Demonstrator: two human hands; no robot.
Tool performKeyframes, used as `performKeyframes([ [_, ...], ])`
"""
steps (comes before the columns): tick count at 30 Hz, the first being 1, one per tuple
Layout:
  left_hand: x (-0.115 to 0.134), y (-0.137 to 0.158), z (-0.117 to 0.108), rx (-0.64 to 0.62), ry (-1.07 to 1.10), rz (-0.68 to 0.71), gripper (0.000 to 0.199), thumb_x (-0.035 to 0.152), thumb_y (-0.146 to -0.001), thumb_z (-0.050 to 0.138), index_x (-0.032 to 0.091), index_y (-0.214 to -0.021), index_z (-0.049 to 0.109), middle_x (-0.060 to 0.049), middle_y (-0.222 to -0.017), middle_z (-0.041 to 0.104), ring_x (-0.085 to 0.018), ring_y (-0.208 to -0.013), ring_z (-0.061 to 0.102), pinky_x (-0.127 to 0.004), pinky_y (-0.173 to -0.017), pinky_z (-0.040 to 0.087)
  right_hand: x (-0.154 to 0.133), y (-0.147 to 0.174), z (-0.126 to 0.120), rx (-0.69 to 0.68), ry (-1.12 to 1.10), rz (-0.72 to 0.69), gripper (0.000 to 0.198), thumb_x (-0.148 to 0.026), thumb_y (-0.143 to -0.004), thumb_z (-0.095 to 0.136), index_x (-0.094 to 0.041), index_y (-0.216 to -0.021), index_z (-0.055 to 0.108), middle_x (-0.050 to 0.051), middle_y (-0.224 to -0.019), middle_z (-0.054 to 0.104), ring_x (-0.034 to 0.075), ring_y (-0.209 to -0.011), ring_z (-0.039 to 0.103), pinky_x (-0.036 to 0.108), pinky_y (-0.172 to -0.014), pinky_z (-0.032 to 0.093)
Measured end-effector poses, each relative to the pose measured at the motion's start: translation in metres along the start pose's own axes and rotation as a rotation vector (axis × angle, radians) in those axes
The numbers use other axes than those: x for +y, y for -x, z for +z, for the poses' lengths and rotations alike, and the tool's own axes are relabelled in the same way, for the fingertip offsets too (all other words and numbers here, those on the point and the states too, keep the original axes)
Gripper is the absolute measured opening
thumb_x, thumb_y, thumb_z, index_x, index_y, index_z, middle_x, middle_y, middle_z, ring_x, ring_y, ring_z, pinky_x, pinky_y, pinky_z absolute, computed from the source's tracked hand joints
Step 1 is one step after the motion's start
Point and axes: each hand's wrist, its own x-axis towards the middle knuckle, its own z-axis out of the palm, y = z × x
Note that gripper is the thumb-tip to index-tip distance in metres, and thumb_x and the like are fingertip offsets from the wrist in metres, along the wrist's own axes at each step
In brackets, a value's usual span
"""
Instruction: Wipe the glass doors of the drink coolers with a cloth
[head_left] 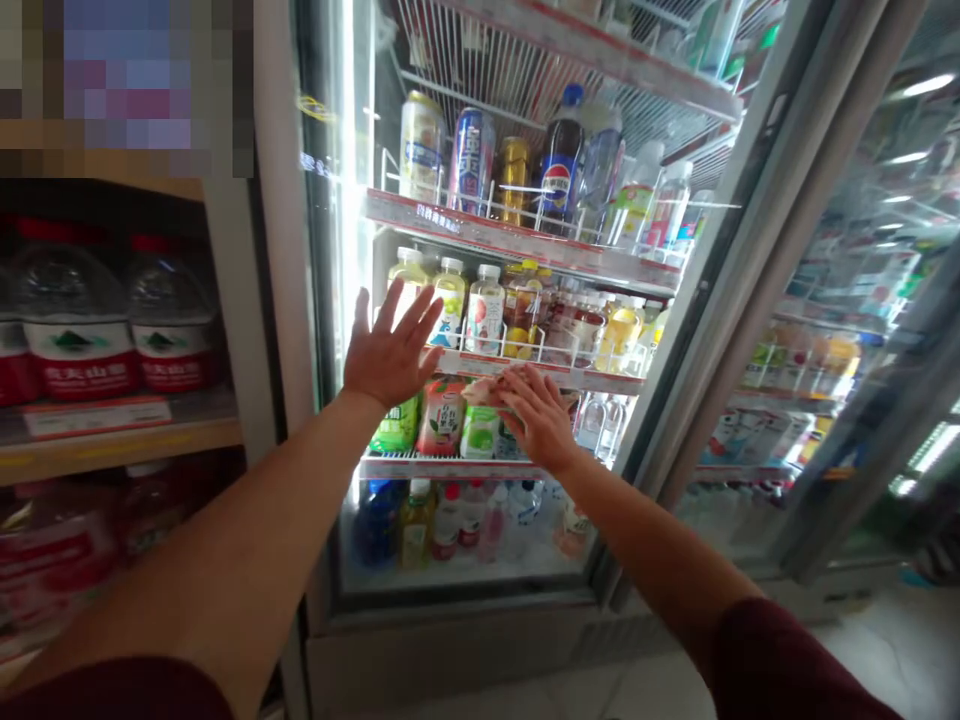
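Left hand (pixel 394 345): fingers straight and fanned wide, thumb out, raised before the smooth, transparent glass door (pixel 480 575) of an upright cooler; contact with the pane cannot be judged. Right hand (pixel 540 415): fingers extended and close together, laid over a crumpled, pale pinkish piece, apparently cloth (pixel 484 392); cannot tell whether it is pinched or only pressed flat. The cloth's soft, irregular edge protrudes left of the fingertips, in line with the lower-middle shelves. Behind the pane: thin wire racks with red-and-white edging strips; on the upper row, cylindrical metal cans, one of them gold (pixel 514 180), and a dark plastic bottle with a blue cap (pixel 562 155); below, a white-capped bottle with a pale label (pixel 485 308) and a squat red-labelled one (pixel 441 415). Door frame (pixel 652 440): grey, straight, metallic-looking. Left of the cooler, broad-shouldered clear bottles with red caps (pixel 79 310) stand on a wood-toned shelf. Both sleeves dark maroon fabric.
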Motion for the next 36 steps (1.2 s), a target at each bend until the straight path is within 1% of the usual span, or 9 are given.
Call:
performKeyframes([
  [3, 0.001, 0.000, -0.001, -0.004, -0.009, -0.001, 0.065, 0.044, -0.106, 0.052, 0.026, -0.167, 0.039, -0.003, -0.176, 0.037, -0.035, -0.169, 0.014, -0.072, -0.136, -0.005, 0.024, -0.014, -0.013, 0.146, -0.042, 0.059, 0.028, -0.022, -0.111, 0.048, -0.024, -0.115, 0.075, 0.007, -0.153, 0.069, 0.028, -0.161, 0.045, 0.058, -0.133, 0.040],
  [7, 0.003, -0.001, -0.002, -0.006, 0.008, -0.017, 0.065, 0.043, -0.105, 0.053, 0.028, -0.167, 0.040, -0.003, -0.175, 0.038, -0.035, -0.169, 0.015, -0.071, -0.136, -0.005, 0.046, -0.035, -0.020, 0.404, -0.098, 0.290, 0.035, -0.018, -0.109, 0.037, -0.021, -0.114, 0.071, 0.012, -0.161, 0.061, 0.028, -0.169, 0.028, 0.062, -0.135, 0.035],
  [9, 0.003, -0.001, -0.002, -0.003, 0.024, -0.025, 0.066, 0.045, -0.104, 0.054, 0.031, -0.166, 0.042, -0.003, -0.174, 0.039, -0.037, -0.169, 0.017, -0.072, -0.136, -0.004, 0.035, -0.031, -0.013, 0.385, -0.095, 0.287, 0.033, -0.018, -0.108, 0.037, -0.021, -0.114, 0.070, 0.013, -0.160, 0.060, 0.028, -0.170, 0.026, 0.063, -0.135, 0.033],
  [15, 0.002, -0.001, -0.001, -0.004, 0.035, -0.029, 0.069, 0.043, -0.104, 0.056, 0.029, -0.168, 0.037, 0.000, -0.176, 0.036, -0.034, -0.170, 0.013, -0.070, -0.137, -0.007, 0.005, -0.008, -0.001, -0.018, -0.080, 0.023, 0.018, -0.026, -0.108, 0.053, -0.023, -0.108, 0.070, 0.010, -0.159, 0.063, 0.029, -0.163, 0.041, 0.058, -0.132, 0.042],
  [22, 0.001, 0.000, -0.001, -0.015, -0.013, -0.023, 0.067, 0.043, -0.104, 0.053, 0.029, -0.168, 0.037, -0.003, -0.176, 0.037, -0.034, -0.170, 0.013, -0.072, -0.136, -0.005, 0.029, -0.036, -0.009, 0.355, -0.086, 0.303, 0.044, -0.012, -0.106, 0.034, -0.019, -0.141, 0.060, 0.015, -0.171, 0.048, 0.025, -0.169, 0.027, 0.058, -0.137, 0.034],
  [24, 0.001, -0.001, 0.000, -0.017, -0.009, -0.024, 0.068, 0.045, -0.104, 0.054, 0.029, -0.168, 0.037, -0.003, -0.175, 0.038, -0.034, -0.170, 0.014, -0.072, -0.135, -0.005, 0.012, -0.028, 0.000, 0.242, -0.073, 0.272, 0.046, -0.013, -0.107, 0.036, -0.019, -0.144, 0.062, 0.014, -0.169, 0.051, 0.026, -0.169, 0.027, 0.058, -0.138, 0.032],
  [27, 0.002, -0.002, -0.001, -0.014, -0.001, -0.027, 0.069, 0.046, -0.103, 0.054, 0.030, -0.168, 0.037, -0.003, -0.176, 0.037, -0.035, -0.169, 0.015, -0.071, -0.136, -0.005, -0.009, -0.011, 0.008, -0.133, -0.112, 0.016, 0.045, -0.015, -0.108, 0.045, -0.025, -0.147, 0.065, 0.009, -0.164, 0.059, 0.025, -0.164, 0.039, 0.053, -0.137, 0.036],
  [29, 0.002, -0.001, -0.001, -0.011, 0.008, -0.032, 0.069, 0.046, -0.103, 0.054, 0.031, -0.168, 0.037, -0.002, -0.176, 0.036, -0.035, -0.169, 0.015, -0.070, -0.136, -0.006, -0.006, -0.008, 0.005, -0.248, -0.122, -0.090, 0.047, -0.015, -0.108, 0.046, -0.028, -0.150, 0.063, 0.005, -0.163, 0.060, 0.023, -0.162, 0.043, 0.050, -0.136, 0.038],
  [36, 0.000, 0.001, 0.001, -0.001, -0.017, -0.008, 0.068, 0.042, -0.105, 0.052, 0.031, -0.169, 0.036, -0.002, -0.176, 0.036, -0.032, -0.170, 0.012, -0.066, -0.138, -0.007, 0.030, -0.042, -0.006, 0.306, -0.044, 0.332, 0.056, -0.015, -0.110, 0.034, -0.026, -0.161, 0.052, 0.008, -0.174, 0.045, 0.030, -0.171, 0.022, 0.062, -0.139, 0.027],
])
